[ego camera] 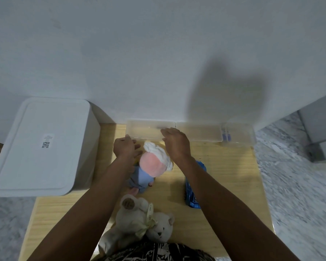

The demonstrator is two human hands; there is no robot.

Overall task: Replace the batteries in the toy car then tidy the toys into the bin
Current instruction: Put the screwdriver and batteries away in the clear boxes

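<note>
Both hands reach over the doll toward a clear bin at the back of the desk.

Left hand [125,147] touches the clear bin's [139,127] near rim, right hand [176,143] rests on it, fingers fairly straight — no clear grip. Blue toy car [193,198] lies under the right forearm; doll [151,166] and teddy bear [139,221] on the desk [224,176]. White lidded box [41,146] — left.

Bare forearms [94,194] (no sleeves), black-and-white patterned garment [158,252] below.
</note>
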